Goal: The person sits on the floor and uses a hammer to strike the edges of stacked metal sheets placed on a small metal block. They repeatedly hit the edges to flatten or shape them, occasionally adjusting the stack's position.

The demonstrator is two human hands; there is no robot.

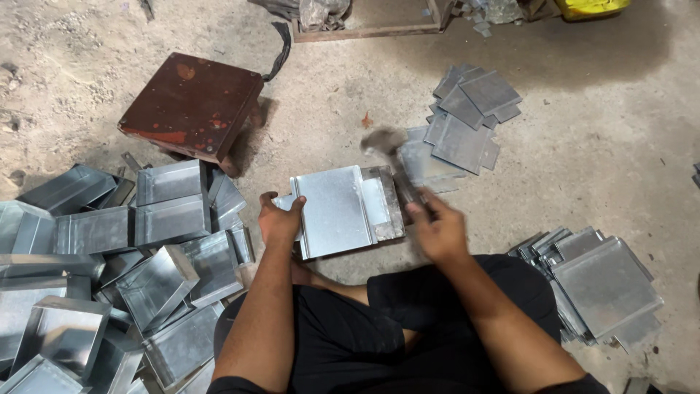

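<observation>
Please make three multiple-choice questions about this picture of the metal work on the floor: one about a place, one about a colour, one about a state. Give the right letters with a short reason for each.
1. Where does the heap of folded metal trays lie?
A. on the person's left
B. on the person's right
C. on the stool

2. What colour is the top of the small stool?
A. blue
B. dark red-brown
C. white

3. How is the hammer in the right hand?
A. lying on the floor
B. raised and blurred
C. resting on the stool

Answers: 1 A, the heap fills the left side beside the left hand. 2 B, the top is rusty red-brown. 3 B, its head shows blurred above the metal sheet that the left hand holds down.
</observation>
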